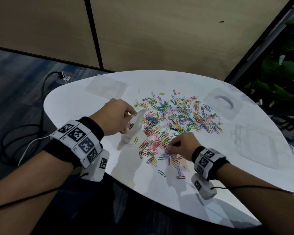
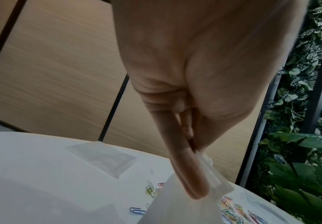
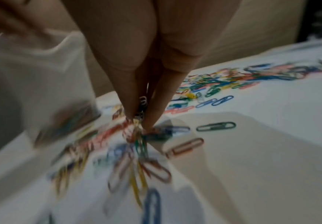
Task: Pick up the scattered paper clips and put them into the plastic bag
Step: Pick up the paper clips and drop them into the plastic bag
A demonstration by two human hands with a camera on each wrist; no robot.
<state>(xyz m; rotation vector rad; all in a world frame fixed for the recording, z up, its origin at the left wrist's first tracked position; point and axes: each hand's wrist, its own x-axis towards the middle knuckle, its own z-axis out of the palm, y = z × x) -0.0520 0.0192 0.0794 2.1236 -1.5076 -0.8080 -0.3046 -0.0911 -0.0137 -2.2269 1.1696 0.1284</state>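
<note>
Left hand (image 1: pixel 115 116) pinching plastic bag (image 1: pixel 132 128) by its top edge, long axis slanting from centre frame down-left, bottom resting on white surface (image 1: pixel 75 102). Right hand (image 1: pixel 183 145) fingers (image 3: pixel 156 112) clamped on paper clips (image 1: pixel 176 114), lower centre of the scatter.

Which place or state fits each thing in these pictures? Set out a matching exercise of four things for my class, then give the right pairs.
Things
1. left hand
2. right hand
3. flat empty bag
4. paper clips

Places or states
A. lies at the table's far left, untouched
B. spread in many colours over the middle of the white table
C. pinches the top of the plastic bag, holding it up
D. fingertips down in the near clips, pinching a few

Pairs: 1-C, 2-D, 3-A, 4-B
</note>
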